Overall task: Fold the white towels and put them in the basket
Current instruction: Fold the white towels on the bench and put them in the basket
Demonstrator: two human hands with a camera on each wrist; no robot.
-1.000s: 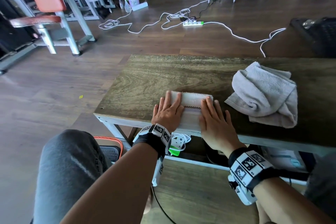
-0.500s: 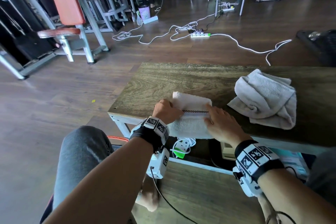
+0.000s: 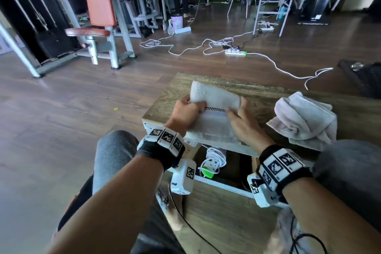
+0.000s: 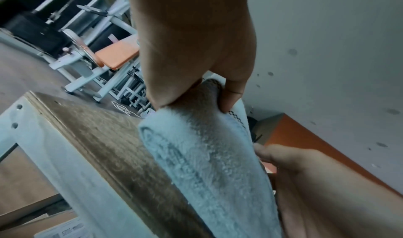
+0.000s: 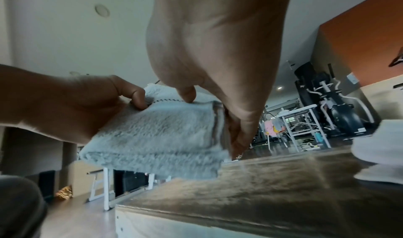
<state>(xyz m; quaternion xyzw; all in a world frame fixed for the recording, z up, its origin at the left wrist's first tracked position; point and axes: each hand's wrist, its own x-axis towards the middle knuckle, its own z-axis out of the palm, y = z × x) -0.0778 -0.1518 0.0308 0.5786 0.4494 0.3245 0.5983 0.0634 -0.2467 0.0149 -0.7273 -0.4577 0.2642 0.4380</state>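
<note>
A folded white towel [image 3: 214, 107] with a dark checked stripe is held tilted just above the near left corner of the wooden table [image 3: 259, 97]. My left hand [image 3: 193, 105] pinches its left edge, thumb on the far side. My right hand [image 3: 237, 107] pinches the right edge at the stripe. In the left wrist view the left hand [image 4: 207, 93] grips the towel's [image 4: 207, 155] folded end. In the right wrist view the right hand [image 5: 216, 117] clamps the towel [image 5: 163, 133] from the side. A second, crumpled white towel [image 3: 305, 117] lies on the table to the right. No basket shows plainly.
Below the tabletop, a shelf holds a white power strip with coiled cable [image 3: 212, 165]. My knees [image 3: 115, 150] flank the table's front. Cables and a power strip [image 3: 235, 51] trail across the wooden floor beyond. Gym machines [image 3: 103, 27] stand at the back left.
Both hands pressed flat on the folded towel, then curled onto its side edges. They now hold it raised and tilted off the table edge. The head view has tipped upward.
</note>
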